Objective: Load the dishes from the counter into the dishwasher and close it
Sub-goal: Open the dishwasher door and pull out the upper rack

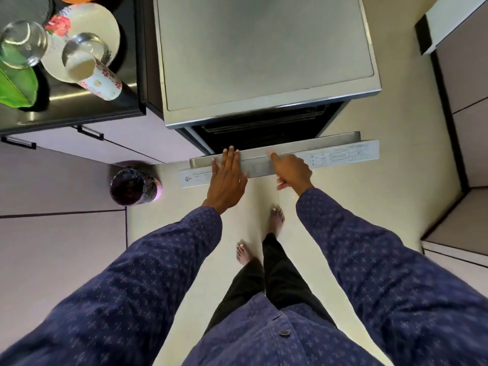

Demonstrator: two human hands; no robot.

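— two hands on the dishwasher door [343,154]?
— yes: your left hand [227,178] lies flat on its top edge, your right hand [291,171] curls over it. door ajar; plate [105,30] on the tabletop [79,107].

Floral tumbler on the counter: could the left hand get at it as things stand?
Probably yes. The left hand lies flat on the dishwasher door edge, holding nothing. The floral tumbler stands near the counter corner on that side, with nothing between them.

Both hands [228,178] [291,171] on dishwasher door [340,153] — ajar
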